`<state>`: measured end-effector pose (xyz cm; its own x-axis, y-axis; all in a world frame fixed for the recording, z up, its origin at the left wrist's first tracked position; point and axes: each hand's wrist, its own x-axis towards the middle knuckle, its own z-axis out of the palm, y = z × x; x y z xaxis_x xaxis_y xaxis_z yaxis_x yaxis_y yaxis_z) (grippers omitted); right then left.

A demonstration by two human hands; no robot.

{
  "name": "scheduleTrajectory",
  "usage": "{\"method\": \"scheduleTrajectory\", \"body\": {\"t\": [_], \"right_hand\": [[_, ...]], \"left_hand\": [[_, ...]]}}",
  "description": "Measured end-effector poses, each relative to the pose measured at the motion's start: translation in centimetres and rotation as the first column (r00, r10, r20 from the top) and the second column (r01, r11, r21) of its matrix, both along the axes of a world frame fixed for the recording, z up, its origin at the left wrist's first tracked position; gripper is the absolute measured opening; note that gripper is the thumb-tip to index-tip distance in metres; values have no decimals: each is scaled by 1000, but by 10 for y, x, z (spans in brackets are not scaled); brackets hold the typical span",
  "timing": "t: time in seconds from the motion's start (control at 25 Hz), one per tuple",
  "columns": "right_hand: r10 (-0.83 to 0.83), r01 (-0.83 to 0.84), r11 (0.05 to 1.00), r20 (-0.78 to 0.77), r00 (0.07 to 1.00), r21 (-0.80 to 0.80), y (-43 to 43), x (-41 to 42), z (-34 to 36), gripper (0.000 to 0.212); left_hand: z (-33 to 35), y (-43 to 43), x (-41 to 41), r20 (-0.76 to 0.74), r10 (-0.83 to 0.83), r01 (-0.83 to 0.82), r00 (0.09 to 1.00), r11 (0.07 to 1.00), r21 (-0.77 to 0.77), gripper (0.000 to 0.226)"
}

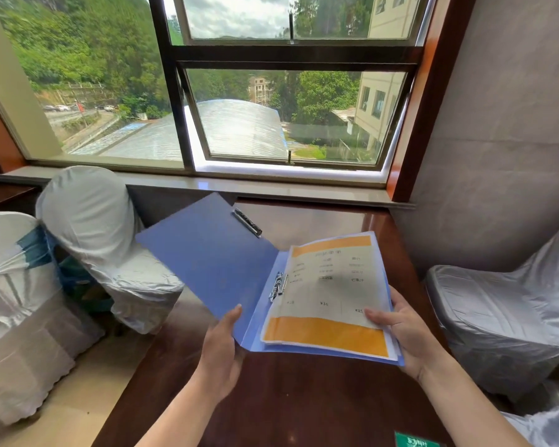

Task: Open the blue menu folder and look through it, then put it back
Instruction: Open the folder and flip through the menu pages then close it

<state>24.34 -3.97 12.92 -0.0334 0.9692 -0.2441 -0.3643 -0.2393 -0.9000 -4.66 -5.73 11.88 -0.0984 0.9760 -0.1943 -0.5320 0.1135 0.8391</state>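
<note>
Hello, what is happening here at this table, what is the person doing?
A person holds a blue menu folder open above a dark wooden table by the window. The left hand holds the opened cover at its lower edge. The right hand supports the other side, thumb resting on the menu page with orange bands. The folder is open at this page and has not been put back yet. Covered chairs stand on both sides.
</note>
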Motion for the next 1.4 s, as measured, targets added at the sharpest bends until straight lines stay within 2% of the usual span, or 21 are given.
{"method": "scheduleTrajectory", "body": {"t": [0.08,0.16,0.36,0.52,0.68,0.8,0.92,1.12,1.28,1.4], "right_hand": [[-7,7,1000,6,1000,19,6,8,5,48],[20,-20,999,8,1000,33,13,17,10,49],[109,-109,994,-7,994,23,24,28,14,51],[135,-134,991,30,990,-14,23,24,10,46],[145,-144,989,44,988,-25,18,26,3,45],[104,-105,993,-22,994,-44,6,31,-3,62],[95,-94,995,21,995,-30,-9,29,-12,79],[-58,57,998,102,993,11,-10,16,-14,67],[-102,98,995,211,972,33,-7,11,-11,70],[-145,137,989,276,950,48,-7,6,-9,60]], "left_hand": [[2,0,-7,127,-82,96,988,990,-106,31],[9,-3,-14,176,-193,222,965,962,-160,27],[13,-11,-13,262,-281,320,923,939,-122,25],[7,-16,-4,263,-256,304,930,939,-162,21],[1,-15,-4,240,-164,208,957,963,-170,30],[0,-16,-8,224,-148,184,963,971,-150,18],[-8,-13,-12,232,-123,164,965,972,-167,18],[-21,-6,-9,239,-133,181,962,965,-192,13],[-24,-4,-6,222,-149,196,964,959,-206,13],[-29,-3,-9,229,-163,213,960,954,-212,8]]}}
